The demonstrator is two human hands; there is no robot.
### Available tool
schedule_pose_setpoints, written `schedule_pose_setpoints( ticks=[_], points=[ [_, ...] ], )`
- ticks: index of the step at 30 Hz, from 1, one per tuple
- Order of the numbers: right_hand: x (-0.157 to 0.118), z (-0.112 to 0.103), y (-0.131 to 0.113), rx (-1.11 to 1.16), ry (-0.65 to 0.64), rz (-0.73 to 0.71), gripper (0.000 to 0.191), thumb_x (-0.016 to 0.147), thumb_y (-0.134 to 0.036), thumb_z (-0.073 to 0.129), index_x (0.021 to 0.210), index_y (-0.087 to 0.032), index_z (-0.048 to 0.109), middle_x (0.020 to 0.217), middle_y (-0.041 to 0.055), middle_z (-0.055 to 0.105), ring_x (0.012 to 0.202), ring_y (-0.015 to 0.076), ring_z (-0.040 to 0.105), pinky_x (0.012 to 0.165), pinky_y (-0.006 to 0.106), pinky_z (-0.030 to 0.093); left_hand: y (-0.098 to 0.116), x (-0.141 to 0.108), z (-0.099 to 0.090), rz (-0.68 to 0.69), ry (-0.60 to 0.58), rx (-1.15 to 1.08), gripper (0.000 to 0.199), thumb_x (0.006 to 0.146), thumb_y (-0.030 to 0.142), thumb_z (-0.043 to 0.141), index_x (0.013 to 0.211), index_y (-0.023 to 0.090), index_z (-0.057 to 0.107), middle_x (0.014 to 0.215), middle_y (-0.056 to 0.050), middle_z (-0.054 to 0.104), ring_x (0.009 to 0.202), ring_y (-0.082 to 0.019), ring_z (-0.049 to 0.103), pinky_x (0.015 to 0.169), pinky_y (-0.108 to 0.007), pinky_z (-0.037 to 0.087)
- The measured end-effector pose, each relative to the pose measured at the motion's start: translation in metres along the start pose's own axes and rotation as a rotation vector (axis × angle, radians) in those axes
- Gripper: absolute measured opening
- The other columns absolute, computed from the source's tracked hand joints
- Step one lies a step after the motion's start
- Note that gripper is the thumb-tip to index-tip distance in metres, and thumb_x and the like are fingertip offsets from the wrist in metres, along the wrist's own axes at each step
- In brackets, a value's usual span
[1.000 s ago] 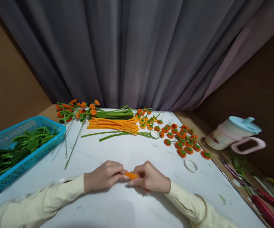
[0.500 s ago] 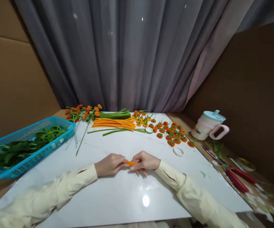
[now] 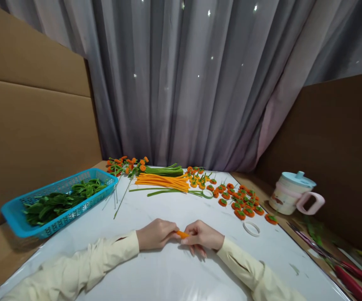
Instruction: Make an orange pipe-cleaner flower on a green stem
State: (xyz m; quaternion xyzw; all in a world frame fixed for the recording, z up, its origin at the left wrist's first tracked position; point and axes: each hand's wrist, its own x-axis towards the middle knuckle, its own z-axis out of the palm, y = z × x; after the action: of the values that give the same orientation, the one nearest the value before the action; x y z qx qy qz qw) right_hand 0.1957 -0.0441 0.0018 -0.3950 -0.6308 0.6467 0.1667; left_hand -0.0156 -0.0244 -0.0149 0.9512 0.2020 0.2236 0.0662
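Observation:
Between my two hands, low in the middle of the head view, is a short orange fuzzy piece (image 3: 182, 234). My left hand (image 3: 157, 234) pinches its left end with thumb and forefinger. The right end is pinched by my right hand (image 3: 204, 236), whose lower fingers are curled loosely beneath. Behind the hands lie a bundle of orange fuzzy stems (image 3: 162, 182) and green stems (image 3: 165, 170). Several small orange flower pieces with green centres (image 3: 240, 214) are spread to the right of them. Orange flowers on green stems (image 3: 142, 168) lie at the back left.
A blue basket (image 3: 83, 203) of green leaves stands at the left. One white ring (image 3: 251, 228) lies at the right, another (image 3: 207, 194) by the stems. A lidded cup (image 3: 289, 194) and red-handled pliers (image 3: 350, 282) are at the right side. Cardboard walls and a grey curtain surround the table.
The camera view has tilted up and shifted left, so everything appears lower and farther right. Both hands keep their pinch on the orange piece.

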Motion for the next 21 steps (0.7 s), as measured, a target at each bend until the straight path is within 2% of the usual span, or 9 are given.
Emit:
schedule_pose_setpoints(
  ticks=[4,8,14,17,19,21],
  points=[
    [0.008,0.0,-0.004,0.012,0.055,-0.028,0.043,0.059,-0.048,0.073,0.066,-0.011,0.054,0.048,-0.0018,0.058,0.027,0.0062,0.044,0.025,0.014,0.035,-0.007,0.001,-0.007,-0.08,-0.028,-0.119,0.021,0.092,0.03,0.035,0.093,0.017,0.052,0.081,-0.004,0.064,0.069,-0.013,0.06,0.062,-0.021,0.042],
    [0.023,-0.004,-0.012,-0.031,0.02,-0.05,0.044,0.058,-0.049,0.074,0.065,-0.01,0.054,0.046,-0.0015,0.057,0.027,0.0067,0.044,0.025,0.015,0.036,-0.02,0.002,-0.013,-0.091,-0.088,-0.144,0.018,0.092,0.027,0.036,0.093,0.018,0.051,0.082,-0.003,0.064,0.071,-0.014,0.06,0.063,-0.021,0.042],
    [0.038,-0.009,-0.012,-0.105,0.009,-0.109,0.045,0.06,-0.053,0.07,0.066,-0.011,0.055,0.046,-0.0021,0.055,0.027,0.0063,0.041,0.025,0.016,0.031,-0.025,-0.002,-0.004,-0.055,0.025,0.019,0.02,0.09,0.024,0.033,0.079,0.017,0.048,0.071,-0.004,0.062,0.061,-0.016,0.058,0.054,-0.023,0.037],
    [0.038,-0.007,-0.011,-0.246,0.015,-0.139,0.043,0.066,-0.053,0.066,0.066,-0.012,0.055,0.045,-0.0039,0.051,0.03,0.0066,0.04,0.031,0.017,0.032,-0.021,-0.004,-0.001,0.011,0.046,0.113,0.019,0.088,0.024,0.035,0.075,0.017,0.047,0.065,-0.004,0.059,0.057,-0.017,0.055,0.053,-0.026,0.036],
    [0.037,-0.003,-0.01,-0.416,0.09,-0.234,0.037,0.073,-0.048,0.063,0.069,-0.012,0.058,0.047,-0.004,0.051,0.037,0.0071,0.043,0.039,0.018,0.035,-0.019,-0.005,-0.002,0.02,0.06,0.125,0.018,0.088,0.023,0.036,0.075,0.017,0.047,0.064,-0.005,0.057,0.058,-0.018,0.055,0.054,-0.026,0.036],
    [0.037,0.003,-0.008,-0.595,0.249,-0.345,0.028,0.079,-0.04,0.06,0.076,-0.012,0.061,0.052,-0.0029,0.053,0.047,0.0081,0.046,0.05,0.018,0.037,-0.02,-0.005,-0.004,-0.028,0.092,0.092,0.018,0.088,0.021,0.034,0.078,0.017,0.049,0.068,-0.005,0.059,0.062,-0.017,0.056,0.057,-0.026,0.039]
  ],
)
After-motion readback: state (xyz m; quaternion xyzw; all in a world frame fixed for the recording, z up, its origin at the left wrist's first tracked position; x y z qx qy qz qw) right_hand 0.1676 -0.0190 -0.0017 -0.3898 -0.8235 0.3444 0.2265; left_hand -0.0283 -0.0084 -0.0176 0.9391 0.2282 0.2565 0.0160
